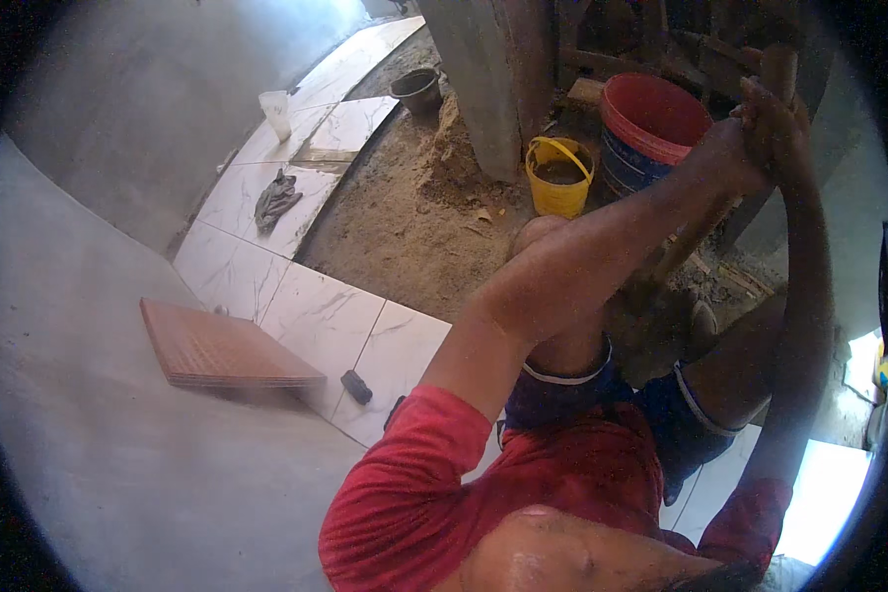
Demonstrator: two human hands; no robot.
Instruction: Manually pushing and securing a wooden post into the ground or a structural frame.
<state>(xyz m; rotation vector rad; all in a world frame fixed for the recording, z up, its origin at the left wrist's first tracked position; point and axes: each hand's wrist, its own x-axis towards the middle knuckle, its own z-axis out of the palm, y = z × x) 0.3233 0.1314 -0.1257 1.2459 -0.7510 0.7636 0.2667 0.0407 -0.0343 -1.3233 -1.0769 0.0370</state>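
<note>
My left hand (756, 152) and my right hand (789, 126) are close together at the upper right, both closed around a thick wooden handle (778, 66). Its top sticks up above the fingers, and a shaft slants down behind my left forearm towards the dark ground between my legs. The tool's lower end cannot be made out. Beyond my left forearm stands a large blue bucket (625, 166) with a red rim and red inside. Beside it is a small yellow bucket (559, 194) with dark contents and its handle raised.
Sandy ground (392, 222) borders marbled white floor tiles (325, 296). On the tiles are a crumpled grey cloth (275, 201), a translucent cup (275, 115) and a small black object (356, 387). Stacked brown tiles (226, 344) lean at left. A black bucket (416, 90) stands near a concrete pillar (481, 89).
</note>
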